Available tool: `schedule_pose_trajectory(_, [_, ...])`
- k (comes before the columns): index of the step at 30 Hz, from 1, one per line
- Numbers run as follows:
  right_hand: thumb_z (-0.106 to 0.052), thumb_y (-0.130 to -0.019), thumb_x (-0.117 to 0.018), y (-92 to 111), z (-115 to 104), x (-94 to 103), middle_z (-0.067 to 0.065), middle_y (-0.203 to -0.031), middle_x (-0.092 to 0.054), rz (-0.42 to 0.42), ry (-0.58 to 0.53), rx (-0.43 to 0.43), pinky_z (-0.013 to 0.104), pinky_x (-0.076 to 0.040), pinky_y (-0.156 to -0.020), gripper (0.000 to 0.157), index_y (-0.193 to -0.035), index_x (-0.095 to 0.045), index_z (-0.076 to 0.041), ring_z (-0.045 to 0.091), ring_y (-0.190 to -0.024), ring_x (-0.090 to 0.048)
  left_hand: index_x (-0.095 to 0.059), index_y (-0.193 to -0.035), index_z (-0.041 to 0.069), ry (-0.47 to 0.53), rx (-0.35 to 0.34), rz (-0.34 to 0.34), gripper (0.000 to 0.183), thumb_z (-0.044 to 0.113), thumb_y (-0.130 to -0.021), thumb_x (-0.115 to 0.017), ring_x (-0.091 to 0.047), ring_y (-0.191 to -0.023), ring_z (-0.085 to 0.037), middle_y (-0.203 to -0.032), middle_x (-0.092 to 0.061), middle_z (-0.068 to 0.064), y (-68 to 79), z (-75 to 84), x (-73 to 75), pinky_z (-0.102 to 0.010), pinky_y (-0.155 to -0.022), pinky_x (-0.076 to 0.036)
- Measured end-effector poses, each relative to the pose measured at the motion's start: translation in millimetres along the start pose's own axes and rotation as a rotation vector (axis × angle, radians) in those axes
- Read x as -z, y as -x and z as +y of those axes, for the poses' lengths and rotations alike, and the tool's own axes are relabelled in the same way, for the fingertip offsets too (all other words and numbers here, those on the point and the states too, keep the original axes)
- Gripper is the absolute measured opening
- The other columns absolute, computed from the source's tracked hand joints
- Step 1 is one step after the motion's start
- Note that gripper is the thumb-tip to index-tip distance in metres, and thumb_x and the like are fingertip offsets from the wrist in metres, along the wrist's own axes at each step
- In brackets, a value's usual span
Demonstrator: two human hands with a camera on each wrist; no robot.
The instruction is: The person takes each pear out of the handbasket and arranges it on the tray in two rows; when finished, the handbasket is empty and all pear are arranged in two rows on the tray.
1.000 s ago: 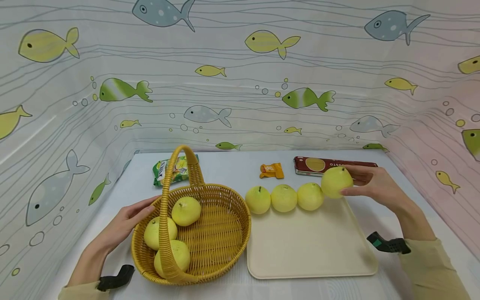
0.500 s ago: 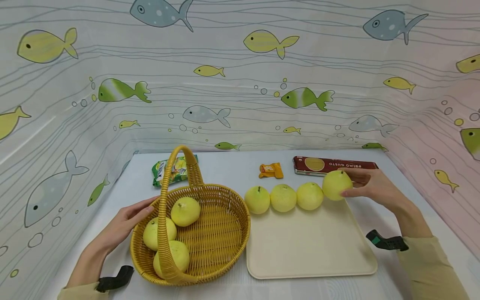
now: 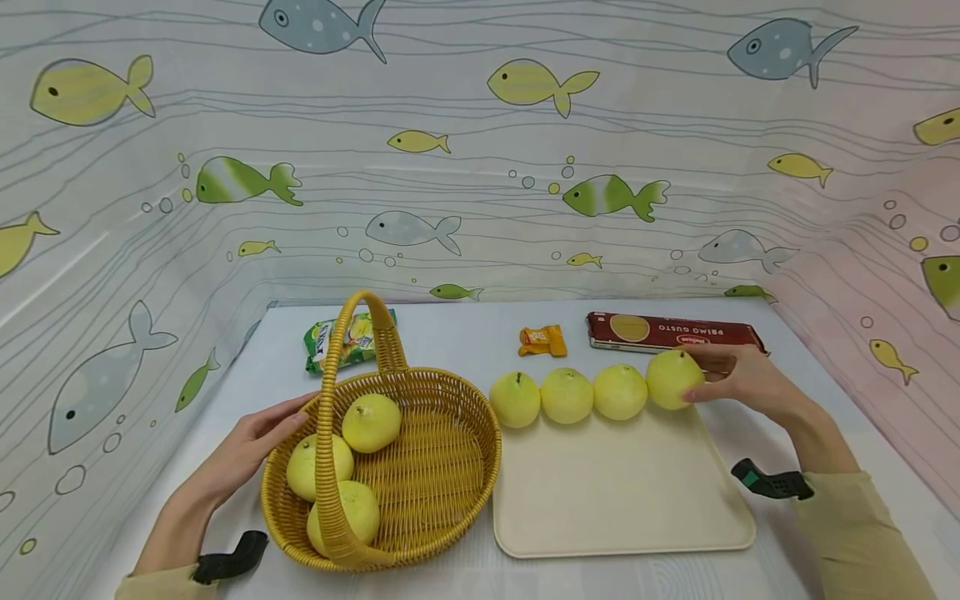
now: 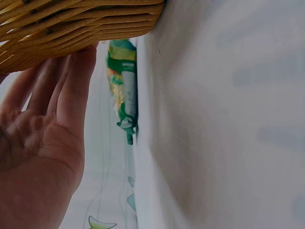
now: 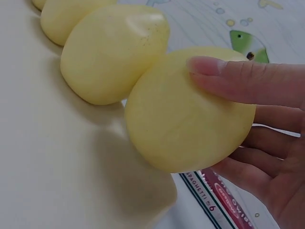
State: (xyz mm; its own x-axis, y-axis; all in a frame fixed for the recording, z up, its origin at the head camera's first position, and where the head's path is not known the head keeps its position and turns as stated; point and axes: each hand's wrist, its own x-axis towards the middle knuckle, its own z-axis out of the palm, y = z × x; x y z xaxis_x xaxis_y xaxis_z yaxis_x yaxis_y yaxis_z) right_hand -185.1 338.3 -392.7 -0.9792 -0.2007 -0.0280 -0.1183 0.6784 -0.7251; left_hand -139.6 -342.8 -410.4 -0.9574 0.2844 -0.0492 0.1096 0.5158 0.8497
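Note:
My right hand (image 3: 738,379) holds a yellow pear (image 3: 671,379) by its side, at the back right corner of a cream tray (image 3: 622,500). In the right wrist view the thumb (image 5: 248,81) lies across the pear (image 5: 190,114), which meets its neighbour. Several pears, this one included, form a row along the tray's back edge, among them a pear (image 3: 620,392) just left of the held one. My left hand (image 3: 247,446) rests against the left side of a wicker basket (image 3: 427,550). Its fingers (image 4: 71,95) reach fairly straight to the outer wall. Inside the basket lie 3 pears (image 3: 371,422).
A green snack bag (image 3: 341,342) lies behind the basket, past its tall handle (image 3: 330,417). Farther right are a small orange packet (image 3: 543,340) and a dark red spaghetti box (image 3: 675,332) behind the tray. Fish-printed sheeting (image 3: 480,192) walls in the table.
My right hand and its pear have come down slightly towards the tray corner, uncovering more of the spaghetti box. The left hand and basket stay put.

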Motion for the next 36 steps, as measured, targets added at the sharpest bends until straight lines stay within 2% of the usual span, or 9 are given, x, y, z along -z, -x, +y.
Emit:
schedule_pose_trajectory(2, [-0.033, -0.076, -0.088, 0.7, 1.2, 0.0, 0.014, -0.135, -0.062, -0.007, 0.009, 0.004, 0.029, -0.050, -0.089, 0.075, -0.140, -0.059, -0.008, 0.024, -0.114, -0.064, -0.042, -0.153, 0.011, 0.001, -0.003, 0.000, 0.049, 0.032, -0.109, -0.043, -0.040, -0.123, 0.021, -0.144, -0.051, 0.013, 0.2, 0.6, 0.0, -0.005, -0.095, -0.038])
schedule_pose_trajectory(4, [-0.033, -0.076, -0.088, 1.1, 2.1, 0.0, 0.013, -0.134, -0.063, -0.018, 0.007, 0.002, 0.032, -0.050, -0.091, 0.074, -0.140, -0.059, -0.009, 0.027, -0.116, -0.063, -0.042, -0.153, 0.011, -0.001, -0.007, -0.001, 0.049, 0.031, -0.109, -0.043, -0.040, -0.123, 0.020, -0.144, -0.051, 0.014, 0.3, 1.1, 0.0, -0.005, -0.095, -0.038])
schedule_pose_trajectory(6, [-0.032, -0.076, -0.087, 1.3, 3.0, 0.1, 0.012, -0.135, -0.063, -0.033, 0.001, 0.002, 0.032, -0.049, -0.092, 0.073, -0.140, -0.059, -0.010, 0.018, -0.115, -0.063, -0.042, -0.153, 0.012, -0.005, -0.008, 0.000, 0.049, 0.032, -0.109, -0.043, -0.040, -0.123, 0.020, -0.144, -0.051, 0.013, 0.3, 1.7, -0.2, -0.005, -0.095, -0.038])
schedule_pose_trajectory(10, [-0.031, -0.077, -0.087, 0.1, 5.7, -1.4, 0.010, -0.135, -0.063, -0.059, -0.018, 0.009, 0.022, -0.048, -0.091, 0.070, -0.139, -0.060, -0.012, 0.002, -0.112, -0.061, -0.043, -0.153, 0.013, -0.011, -0.009, 0.002, 0.048, 0.032, -0.109, -0.043, -0.040, -0.124, 0.020, -0.146, -0.051, 0.010, 0.1, 1.9, -0.8, -0.005, -0.095, -0.038])
schedule_pose_trajectory(13, [-0.029, -0.077, -0.087, -0.8, 7.7, -2.5, 0.010, -0.134, -0.063, -0.069, -0.030, 0.019, 0.019, -0.048, -0.090, 0.069, -0.139, -0.061, -0.013, 0.003, -0.112, -0.061, -0.043, -0.153, 0.013, -0.010, -0.005, 0.003, 0.049, 0.032, -0.109, -0.044, -0.040, -0.123, 0.020, -0.146, -0.051, 0.009, 0.1, 1.8, -1.1, -0.005, -0.095, -0.038])
schedule_pose_trajectory(18, [-0.028, -0.077, -0.086, -0.3, 8.5, -3.0, 0.012, -0.134, -0.063, -0.079, -0.033, 0.028, 0.023, -0.051, -0.087, 0.069, -0.139, -0.060, -0.011, 0.010, -0.112, -0.062, -0.042, -0.153, 0.011, -0.002, -0.001, 0.000, 0.049, 0.032, -0.109, -0.044, -0.041, -0.123, 0.020, -0.146, -0.051, 0.009, 0.1, 1.3, -1.2, -0.006, -0.095, -0.038])
schedule_pose_trajectory(26, [-0.024, -0.077, -0.087, -2.3, 15.1, -4.9, 0.009, -0.132, -0.064, -0.103, -0.068, 0.072, 0.020, -0.052, -0.087, 0.068, -0.138, -0.060, -0.013, 0.000, -0.108, -0.062, -0.042, -0.153, 0.012, 0.011, -0.011, -0.006, 0.048, 0.030, -0.109, -0.043, -0.041, -0.124, 0.019, -0.145, -0.051, 0.012, -0.8, 0.3, 0.3, -0.006, -0.095, -0.038])
schedule_pose_trajectory(36, [-0.021, -0.079, -0.085, -3.5, 22.7, -6.1, 0.005, -0.133, -0.064, -0.151, -0.092, 0.119, 0.019, -0.050, -0.090, 0.065, -0.139, -0.059, -0.017, -0.001, -0.113, -0.060, -0.041, -0.154, 0.012, 0.006, -0.004, -0.004, 0.049, 0.031, -0.109, -0.043, -0.040, -0.124, 0.020, -0.146, -0.050, 0.010, -0.1, 0.0, -0.1, -0.006, -0.095, -0.038])
